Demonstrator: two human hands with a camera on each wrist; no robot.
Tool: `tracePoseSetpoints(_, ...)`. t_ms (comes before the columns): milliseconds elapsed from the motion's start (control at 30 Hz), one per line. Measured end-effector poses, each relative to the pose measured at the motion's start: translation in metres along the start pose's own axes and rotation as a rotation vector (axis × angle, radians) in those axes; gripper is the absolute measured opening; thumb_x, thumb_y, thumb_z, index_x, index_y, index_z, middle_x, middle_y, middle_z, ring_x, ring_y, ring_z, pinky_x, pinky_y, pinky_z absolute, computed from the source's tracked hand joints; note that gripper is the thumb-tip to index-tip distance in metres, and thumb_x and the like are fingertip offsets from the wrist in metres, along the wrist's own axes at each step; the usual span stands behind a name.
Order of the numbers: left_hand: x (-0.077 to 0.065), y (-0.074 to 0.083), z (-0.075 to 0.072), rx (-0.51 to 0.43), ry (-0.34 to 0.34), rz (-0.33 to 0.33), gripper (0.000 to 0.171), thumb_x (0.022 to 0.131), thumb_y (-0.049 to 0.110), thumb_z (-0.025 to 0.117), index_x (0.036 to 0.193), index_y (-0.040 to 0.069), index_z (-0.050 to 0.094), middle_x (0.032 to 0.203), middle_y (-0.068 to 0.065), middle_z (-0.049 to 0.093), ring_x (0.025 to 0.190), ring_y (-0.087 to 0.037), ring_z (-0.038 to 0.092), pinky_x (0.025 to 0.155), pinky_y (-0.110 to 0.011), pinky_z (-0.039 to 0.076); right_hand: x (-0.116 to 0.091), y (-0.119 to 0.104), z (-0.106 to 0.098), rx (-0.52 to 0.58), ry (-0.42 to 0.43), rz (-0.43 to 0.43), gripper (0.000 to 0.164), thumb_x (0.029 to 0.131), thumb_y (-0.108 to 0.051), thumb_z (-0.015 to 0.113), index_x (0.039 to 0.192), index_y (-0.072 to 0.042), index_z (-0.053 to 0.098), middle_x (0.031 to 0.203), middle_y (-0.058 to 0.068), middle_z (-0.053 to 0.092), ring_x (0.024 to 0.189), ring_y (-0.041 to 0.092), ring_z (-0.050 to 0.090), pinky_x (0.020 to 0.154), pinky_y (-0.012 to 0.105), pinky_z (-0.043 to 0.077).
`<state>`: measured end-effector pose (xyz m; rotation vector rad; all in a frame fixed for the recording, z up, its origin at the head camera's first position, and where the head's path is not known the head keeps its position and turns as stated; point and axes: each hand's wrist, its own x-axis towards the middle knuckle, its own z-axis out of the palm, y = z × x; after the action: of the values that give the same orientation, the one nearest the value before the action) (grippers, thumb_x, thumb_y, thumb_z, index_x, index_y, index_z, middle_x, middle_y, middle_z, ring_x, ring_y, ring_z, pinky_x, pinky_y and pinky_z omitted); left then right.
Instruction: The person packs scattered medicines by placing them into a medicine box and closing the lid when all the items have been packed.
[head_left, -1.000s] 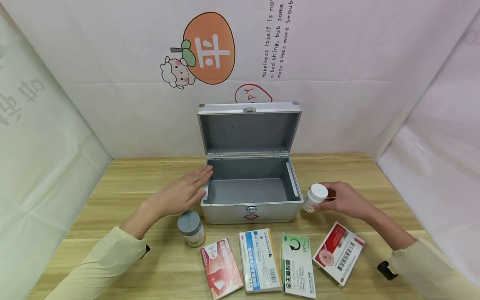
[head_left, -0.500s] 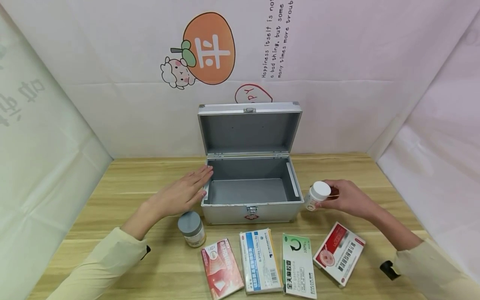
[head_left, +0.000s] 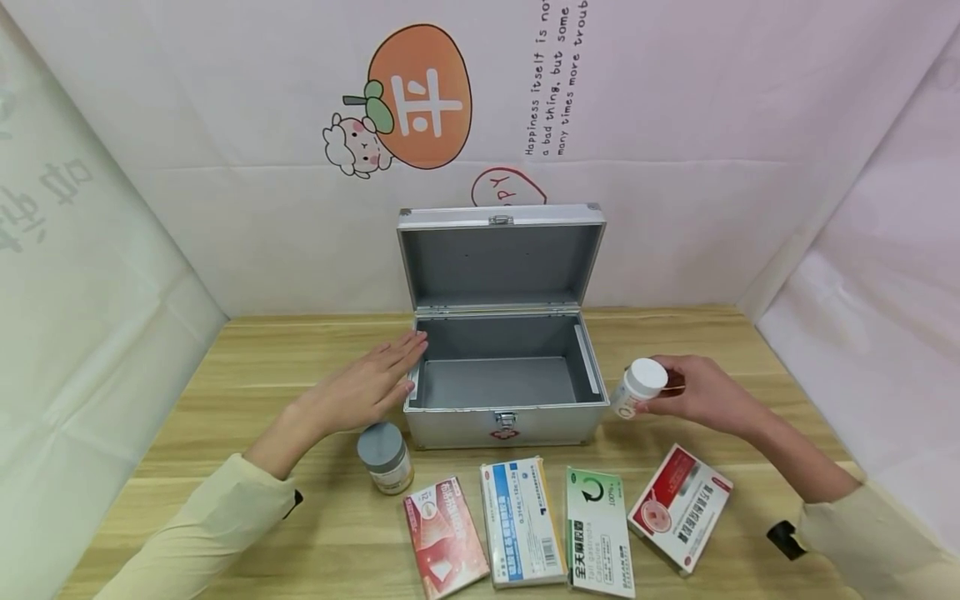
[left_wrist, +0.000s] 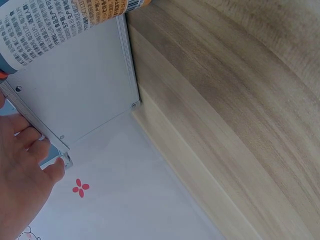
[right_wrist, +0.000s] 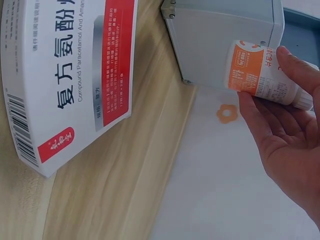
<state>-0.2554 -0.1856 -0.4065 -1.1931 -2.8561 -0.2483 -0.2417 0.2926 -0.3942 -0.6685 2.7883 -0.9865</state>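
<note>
In the head view, my right hand (head_left: 701,396) grips a white pill bottle (head_left: 639,387) with a white cap, held tilted just right of the metal first-aid box. The right wrist view shows the bottle's orange label (right_wrist: 247,67) between thumb and fingers. The silver box (head_left: 457,427) stands with its lid (head_left: 498,267) raised, and its grey inside holds nothing. My left hand (head_left: 360,387) rests on the box's left rim, fingers extended in the head view. Close below that hand stands a jar with a grey lid (head_left: 381,446).
Along the front of the wooden table (head_left: 300,550) lie a pink medicine box (head_left: 446,537), a blue-and-white one (head_left: 522,521), a green-and-white one (head_left: 598,529) and a red-and-white one (head_left: 680,507). A white printed cloth (head_left: 675,208) hangs behind and at both sides.
My right hand has shifted slightly to the right and up in the head view, with the pill bottle in it. The left hand stays on the box rim.
</note>
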Motion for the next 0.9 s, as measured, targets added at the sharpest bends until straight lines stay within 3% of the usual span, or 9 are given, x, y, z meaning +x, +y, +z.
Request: tracePoseSetpoints(900,-0.001,-0.001,0.001,0.014,0.007,0.007,0.061,0.108,0.031,0.039,0.157,-0.001,0.024,0.166,-0.017,0.02,0.154,-0.033,0.02,0.122,-0.054,0.028,-0.007,-0.018,-0.013,-0.004,0.015,0.003,0.04,0.081,-0.019,0.083,0.112,0.0,0.068,0.092,0.003,0.072,0.08,-0.001,0.065,0.069,0.02,0.058)
